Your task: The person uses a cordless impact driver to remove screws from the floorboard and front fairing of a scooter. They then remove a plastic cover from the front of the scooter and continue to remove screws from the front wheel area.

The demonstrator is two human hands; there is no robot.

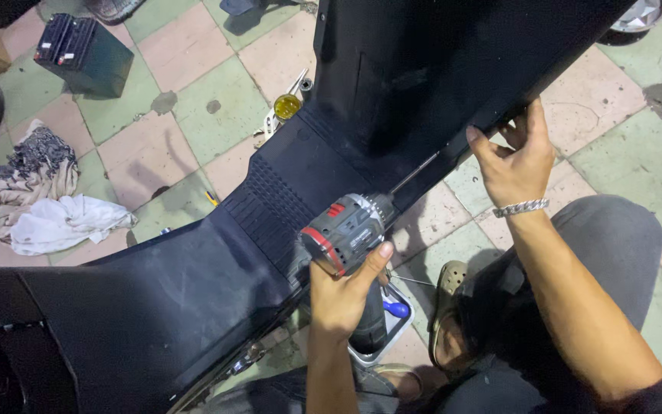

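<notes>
Between both hands, driving a screw: left hand [342,295] wrapped tight round a cordless drill [346,230], long bit against the black scooter panel [285,199]; right hand [516,157] clamped on the panel edge. Next, likely steady pressure, bit kept straight.

Panel [193,291]: matt black plastic, scuffed, ribbed patch at centre. Drill [344,230]: dull grey and red plastic, metal bit [415,174] at its 1 o'clock. Bracelet [520,207]: shiny metal links. Rags [47,199] at 9 o'clock: crumpled cloth. Floor [216,115]: stained matt tiles.
</notes>
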